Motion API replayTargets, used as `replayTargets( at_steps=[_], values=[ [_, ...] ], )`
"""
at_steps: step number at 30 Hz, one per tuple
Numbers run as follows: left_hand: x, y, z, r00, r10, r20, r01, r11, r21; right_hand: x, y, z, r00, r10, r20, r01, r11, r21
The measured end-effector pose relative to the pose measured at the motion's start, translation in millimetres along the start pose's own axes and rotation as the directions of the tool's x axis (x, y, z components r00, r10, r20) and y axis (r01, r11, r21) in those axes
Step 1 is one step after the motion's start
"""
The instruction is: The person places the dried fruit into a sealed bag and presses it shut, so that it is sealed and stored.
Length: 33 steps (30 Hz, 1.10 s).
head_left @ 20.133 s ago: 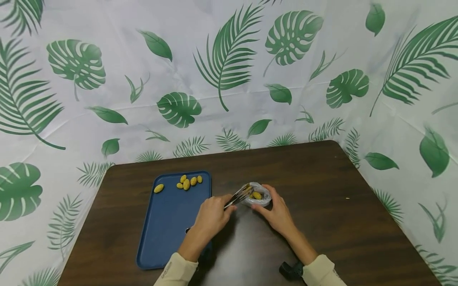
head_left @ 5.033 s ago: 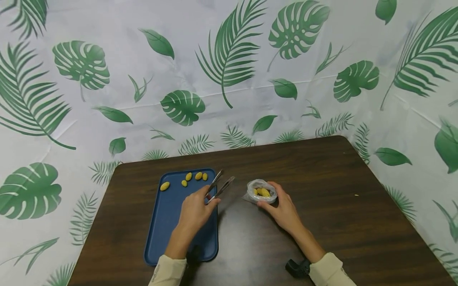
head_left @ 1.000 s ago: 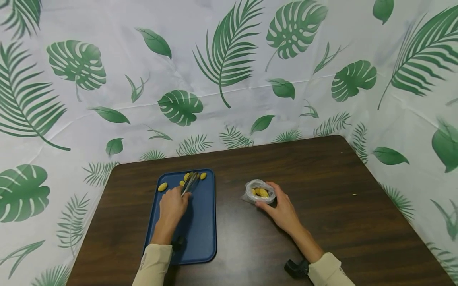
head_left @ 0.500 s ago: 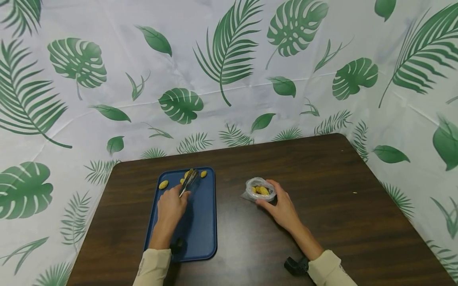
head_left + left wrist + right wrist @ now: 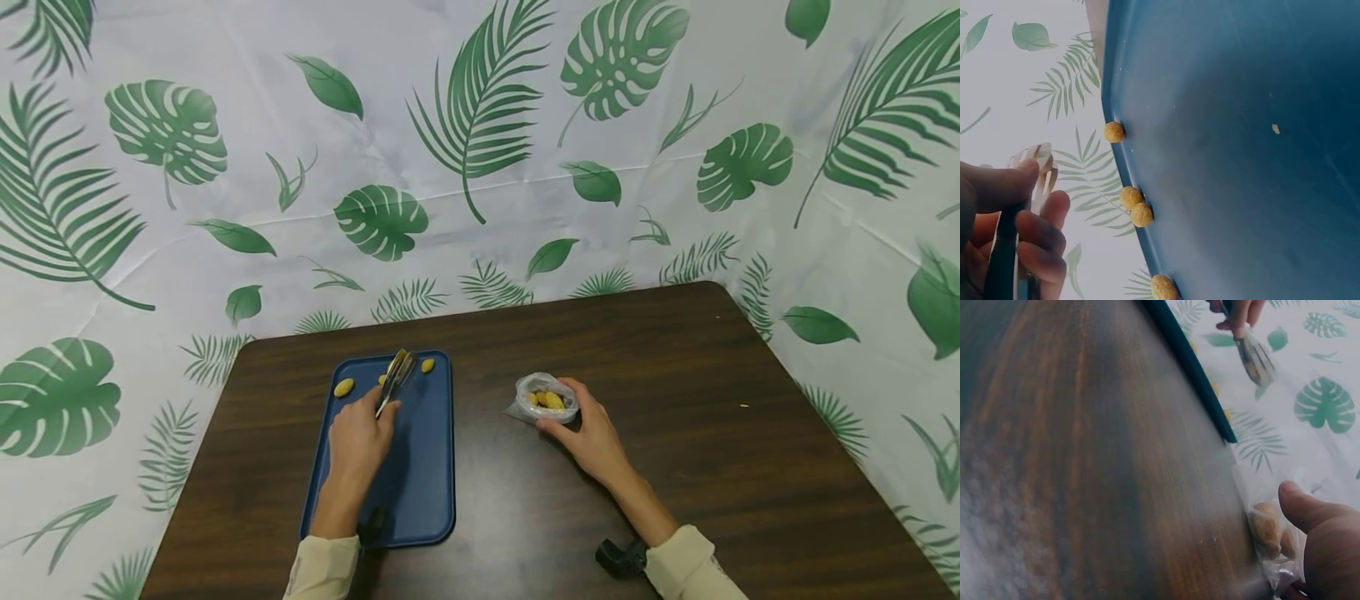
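Note:
My left hand [image 5: 358, 437] grips metal tongs [image 5: 394, 385] over the far part of the blue tray [image 5: 416, 483]. A yellow-brown piece seems to sit between the tong tips, partly covered by them. Several small oval, nut-like yellow pieces lie along the tray's far side, among them one at the left [image 5: 343, 387] and one at the right [image 5: 427, 365]; the left wrist view shows their rough surface [image 5: 1114, 132]. My right hand [image 5: 592, 437] holds the side of a small clear plastic bag [image 5: 525, 412], thumb and fingers around its open mouth. More yellow pieces [image 5: 551, 401] lie inside.
The dark wooden table [image 5: 517, 508] extends around tray and bag. A leaf-printed cloth [image 5: 465, 83] hangs behind it. A tiny pale crumb [image 5: 744, 406] lies on the table at the right, and another crumb [image 5: 1275, 129] on the tray. A black wrist device [image 5: 621, 558] sits by the right cuff.
Since five seconds ago the tongs have gone from the tray's right edge to its far pieces and closed; lately they rise slightly with one piece. The right hand and bag stay put.

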<state>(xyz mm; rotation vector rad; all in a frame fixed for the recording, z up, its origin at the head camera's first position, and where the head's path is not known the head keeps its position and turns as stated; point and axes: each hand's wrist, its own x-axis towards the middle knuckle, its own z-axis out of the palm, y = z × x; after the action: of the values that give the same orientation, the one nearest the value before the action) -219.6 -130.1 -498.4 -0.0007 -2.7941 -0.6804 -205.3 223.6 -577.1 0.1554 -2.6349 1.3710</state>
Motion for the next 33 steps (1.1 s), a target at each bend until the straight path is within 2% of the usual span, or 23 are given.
replayTargets(
  at_steps=[5,19,27,33],
  values=[
    [-2.2,2.0,-0.8,0.997,0.047,-0.063,-0.048,0.999,-0.024,-0.4,-0.2,0.0,1.0,0.008,0.002,-0.008,1.0,-0.003],
    [-9.9,8.9,-4.9,0.988,0.104,-0.114,-0.109,0.993,-0.039,0.2,-0.4,0.3,1.0,0.014,-0.001,-0.014,1.0,-0.004],
    [-14.6,13.7,-4.9,0.99,0.111,-0.082,-0.116,0.992,-0.051,-0.2,-2.0,-0.3,1.0,0.012,0.001,-0.012,1.0,-0.005],
    [-18.8,18.2,-2.8,0.989,0.13,-0.067,-0.136,0.986,-0.093,-0.7,-2.0,-0.4,1.0,0.02,0.003,-0.02,1.0,-0.015]
  ],
)
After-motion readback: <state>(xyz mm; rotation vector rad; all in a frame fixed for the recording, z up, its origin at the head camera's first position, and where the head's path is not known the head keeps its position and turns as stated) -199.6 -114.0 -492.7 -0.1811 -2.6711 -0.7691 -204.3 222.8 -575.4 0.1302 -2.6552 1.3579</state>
